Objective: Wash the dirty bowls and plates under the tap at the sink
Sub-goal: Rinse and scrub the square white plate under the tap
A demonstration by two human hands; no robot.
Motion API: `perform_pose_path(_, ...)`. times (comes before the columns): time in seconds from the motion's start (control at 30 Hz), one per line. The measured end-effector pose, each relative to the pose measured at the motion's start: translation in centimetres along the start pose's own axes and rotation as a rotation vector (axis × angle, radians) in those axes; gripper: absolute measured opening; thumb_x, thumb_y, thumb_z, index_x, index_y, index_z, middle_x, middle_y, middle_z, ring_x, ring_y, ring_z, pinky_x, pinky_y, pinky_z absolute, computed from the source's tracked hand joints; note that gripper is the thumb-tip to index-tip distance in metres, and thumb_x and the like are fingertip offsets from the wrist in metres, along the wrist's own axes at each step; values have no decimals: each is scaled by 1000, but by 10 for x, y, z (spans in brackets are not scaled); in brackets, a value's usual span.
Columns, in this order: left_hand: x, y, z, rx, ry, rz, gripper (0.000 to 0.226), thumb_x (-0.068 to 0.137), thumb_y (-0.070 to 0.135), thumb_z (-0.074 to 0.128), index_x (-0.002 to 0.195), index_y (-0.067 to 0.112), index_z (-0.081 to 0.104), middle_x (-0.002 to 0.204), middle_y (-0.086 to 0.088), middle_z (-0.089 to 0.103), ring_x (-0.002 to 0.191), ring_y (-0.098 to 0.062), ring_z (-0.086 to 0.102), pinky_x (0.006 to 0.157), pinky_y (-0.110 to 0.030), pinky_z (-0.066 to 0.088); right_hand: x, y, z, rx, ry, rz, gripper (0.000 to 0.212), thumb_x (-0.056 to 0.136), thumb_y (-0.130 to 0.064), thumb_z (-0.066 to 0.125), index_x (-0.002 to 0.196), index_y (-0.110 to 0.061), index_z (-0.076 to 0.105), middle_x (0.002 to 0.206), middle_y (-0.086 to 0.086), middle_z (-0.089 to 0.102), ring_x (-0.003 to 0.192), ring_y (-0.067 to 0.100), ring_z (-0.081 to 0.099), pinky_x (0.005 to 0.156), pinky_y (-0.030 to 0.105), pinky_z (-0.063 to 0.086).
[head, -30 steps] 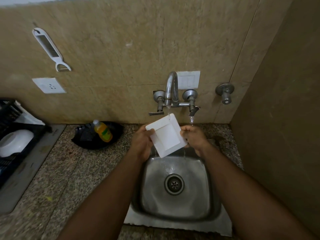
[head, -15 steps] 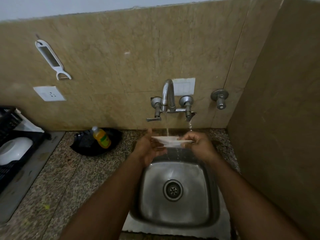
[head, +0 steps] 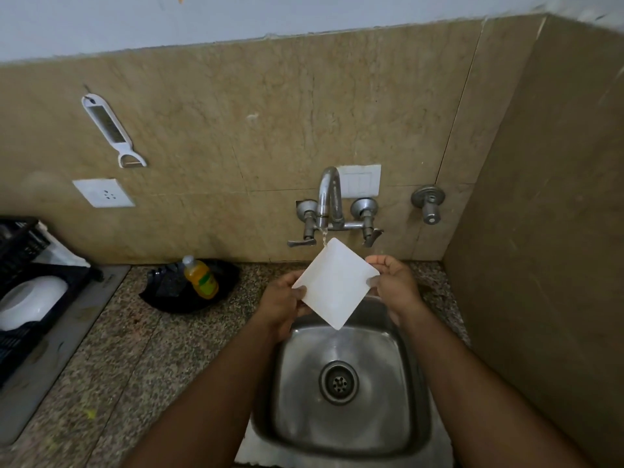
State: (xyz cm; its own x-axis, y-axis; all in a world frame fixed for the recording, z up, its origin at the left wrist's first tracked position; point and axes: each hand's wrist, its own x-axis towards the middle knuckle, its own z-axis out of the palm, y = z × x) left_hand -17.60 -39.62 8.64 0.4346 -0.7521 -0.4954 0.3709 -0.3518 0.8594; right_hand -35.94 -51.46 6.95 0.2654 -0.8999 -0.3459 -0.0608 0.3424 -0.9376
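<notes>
Over the sink (head: 341, 430), the left hand (head: 282, 304) pinches the square white plate (head: 336, 282) at its left corner and the right hand (head: 395, 287) pinches the right corner. Turn it slowly so the stream sweeps every edge. It stands tilted on a corner, flat face toward the person, no long axis, top corner under the tap (head: 328, 197).

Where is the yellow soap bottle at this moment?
In the head view the soap bottle lies on the black tray, on the counter against the wall, left of the sink and the tap.
</notes>
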Motion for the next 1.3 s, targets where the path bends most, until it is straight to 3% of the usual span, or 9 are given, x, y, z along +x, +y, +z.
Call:
perform_pose_path(0.17,4,-2,5,72,39,-79,32,105,2,49,134,11,59,120,-15,71,100,-37,74,79,-55,64,12,-15,1,130,89,65,47,86,5,57,126,-18,56,117,6,69,108,31,68,94,57,57)
perform_pose_path(0.27,5,0,10,6,24,-93,32,106,3,47,135,11,57,122,-15,71,105,-37,72,83,-56,63,20,-36,-1,67,124,-26,63,79,-4,58,139,-22,54,129,3,65,114,26,64,94,43,56)
perform_pose_path(0.4,3,-1,11,-74,-1,-109,29,107,3,44,129,15,58,126,-16,68,111,-39,69,91,-58,59,23,-60,11,-187,21,-133,56,89,-1,49,140,-21,61,122,5,67,102,26,64,74,31,51)
perform_pose_path(0.5,3,-9,5,-54,35,-78,30,107,4,44,131,16,59,122,-14,71,106,-37,72,85,-52,63,17,-64,17,-494,-7,-186,70,85,-17,52,152,-35,43,134,6,62,111,28,63,89,43,56)
perform_pose_path(0.6,-1,-13,-2,-12,57,-9,31,107,4,46,132,13,61,118,-13,72,99,-34,73,75,-48,65,2,-55,19,-536,-27,-100,82,88,-20,57,158,-35,18,123,3,63,96,24,65,71,38,55)
perform_pose_path(0.8,-13,-2,-10,267,75,275,26,104,4,54,117,17,71,110,-12,75,95,-27,75,74,-44,65,-12,-15,14,-661,-67,-75,15,91,-16,62,101,-16,72,94,7,75,81,26,72,76,52,63)
perform_pose_path(0.87,-17,4,-10,319,67,355,26,103,3,54,115,17,73,103,-5,76,99,-28,74,82,-45,64,-17,-17,8,-596,-77,-97,13,96,-15,64,103,-14,75,90,7,76,77,26,74,72,51,64)
perform_pose_path(1.03,-32,21,-10,422,21,509,26,102,9,59,124,13,72,105,-2,77,95,-20,76,74,-33,65,-29,-41,-8,-537,-63,-219,18,97,-12,67,111,-7,76,96,9,77,75,26,76,67,42,65)
perform_pose_path(1.3,-53,44,-8,345,18,591,27,102,8,59,113,27,75,102,0,79,98,-22,76,83,-44,64,-54,-83,-19,-568,-59,-442,12,95,-15,68,97,-18,79,74,5,77,60,22,74,66,45,64)
